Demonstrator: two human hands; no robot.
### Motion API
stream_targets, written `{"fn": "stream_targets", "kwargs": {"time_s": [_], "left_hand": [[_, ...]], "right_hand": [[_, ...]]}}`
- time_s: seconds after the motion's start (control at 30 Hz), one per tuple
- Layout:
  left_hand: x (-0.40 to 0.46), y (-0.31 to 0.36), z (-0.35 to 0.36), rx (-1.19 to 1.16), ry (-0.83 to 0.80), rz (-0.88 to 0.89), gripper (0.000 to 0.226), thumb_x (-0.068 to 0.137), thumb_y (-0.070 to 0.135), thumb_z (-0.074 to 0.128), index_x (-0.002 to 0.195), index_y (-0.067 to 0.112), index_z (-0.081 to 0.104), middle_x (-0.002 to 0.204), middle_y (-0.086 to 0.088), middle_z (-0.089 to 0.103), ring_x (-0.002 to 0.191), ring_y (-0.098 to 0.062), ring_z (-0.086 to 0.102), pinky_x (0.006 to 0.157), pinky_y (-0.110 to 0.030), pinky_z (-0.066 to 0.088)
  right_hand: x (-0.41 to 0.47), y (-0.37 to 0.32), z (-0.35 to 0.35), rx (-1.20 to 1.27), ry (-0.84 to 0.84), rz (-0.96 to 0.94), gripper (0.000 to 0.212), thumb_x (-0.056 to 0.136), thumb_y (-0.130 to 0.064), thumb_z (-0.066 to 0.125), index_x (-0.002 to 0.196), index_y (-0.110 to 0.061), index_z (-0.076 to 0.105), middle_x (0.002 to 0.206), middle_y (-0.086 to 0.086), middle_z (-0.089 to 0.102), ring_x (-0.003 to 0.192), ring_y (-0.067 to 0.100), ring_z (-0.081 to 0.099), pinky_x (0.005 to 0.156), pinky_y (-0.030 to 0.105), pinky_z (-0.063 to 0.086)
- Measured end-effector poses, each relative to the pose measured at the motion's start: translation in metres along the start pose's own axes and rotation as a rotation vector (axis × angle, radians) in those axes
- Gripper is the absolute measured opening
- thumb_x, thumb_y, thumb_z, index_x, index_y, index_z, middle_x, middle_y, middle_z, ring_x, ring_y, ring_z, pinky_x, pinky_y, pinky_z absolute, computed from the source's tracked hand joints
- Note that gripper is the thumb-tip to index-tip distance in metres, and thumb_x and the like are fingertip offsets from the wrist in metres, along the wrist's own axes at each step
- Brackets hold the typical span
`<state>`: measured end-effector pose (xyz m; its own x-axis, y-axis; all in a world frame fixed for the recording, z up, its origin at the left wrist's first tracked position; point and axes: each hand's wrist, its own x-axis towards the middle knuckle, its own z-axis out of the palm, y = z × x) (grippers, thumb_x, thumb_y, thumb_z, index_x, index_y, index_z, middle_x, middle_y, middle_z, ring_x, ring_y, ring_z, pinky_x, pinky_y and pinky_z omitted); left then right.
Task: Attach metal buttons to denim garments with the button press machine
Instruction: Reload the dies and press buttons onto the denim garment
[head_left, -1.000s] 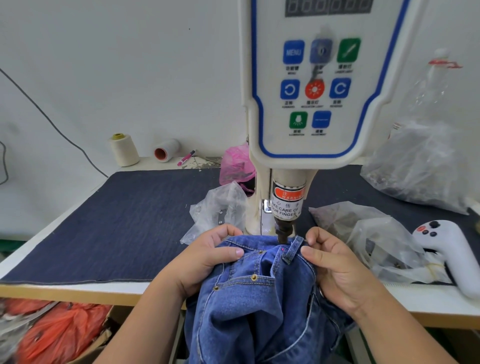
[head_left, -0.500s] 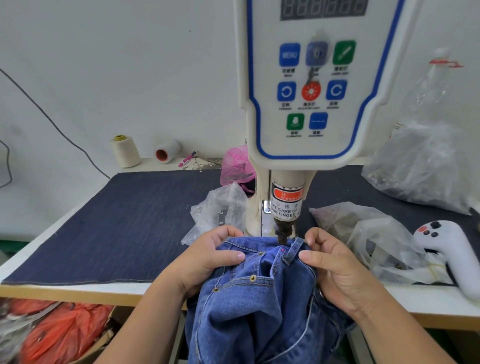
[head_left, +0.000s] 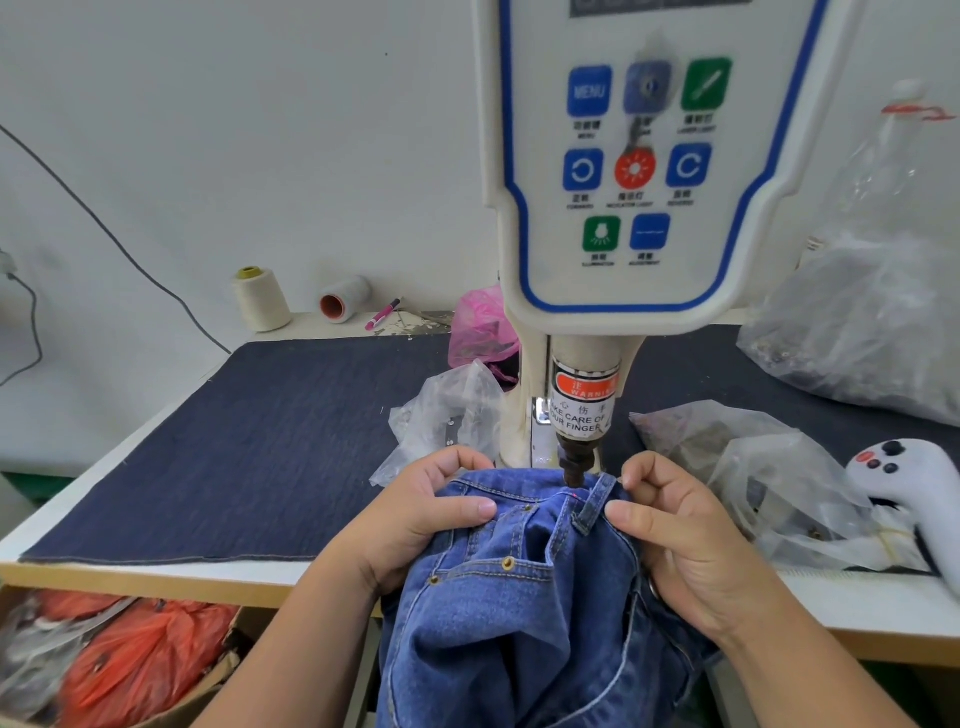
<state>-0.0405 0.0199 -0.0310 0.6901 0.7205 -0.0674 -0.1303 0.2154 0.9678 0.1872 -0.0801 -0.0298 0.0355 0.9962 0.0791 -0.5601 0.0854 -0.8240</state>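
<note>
Both hands' grip, left (head_left: 415, 512) and right (head_left: 675, 540), is pinched on my jeans (head_left: 524, 587) waistband, under the punch (head_left: 575, 462) at 12 o'clock. Risk: fingertips lie near the punch; slipping denim could misplace the button or catch a finger.

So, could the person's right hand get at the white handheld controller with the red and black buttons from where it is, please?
Probably yes: the right hand would first have to release the blue denim jeans; the white controller lies uncovered just to its right.
</note>
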Motion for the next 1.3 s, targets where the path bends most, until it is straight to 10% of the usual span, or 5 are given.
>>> {"fn": "stream_targets", "kwargs": {"time_s": [1.3], "left_hand": [[-0.0008, -0.0012, 0.0026, -0.006, 0.029, 0.001, 0.032, 0.064, 0.012, 0.084, 0.091, 0.020, 0.069, 0.090, -0.012, 0.070, 0.077, -0.024, 0.067, 0.070, -0.034, 0.056]], "right_hand": [[0.0016, 0.0007, 0.0004, 0.022, 0.021, -0.007, 0.022, 0.071, 0.006, 0.059, 0.083, -0.010, 0.049, 0.074, 0.012, 0.069, 0.062, 0.019, 0.068, 0.055, 0.026, 0.056]]}}
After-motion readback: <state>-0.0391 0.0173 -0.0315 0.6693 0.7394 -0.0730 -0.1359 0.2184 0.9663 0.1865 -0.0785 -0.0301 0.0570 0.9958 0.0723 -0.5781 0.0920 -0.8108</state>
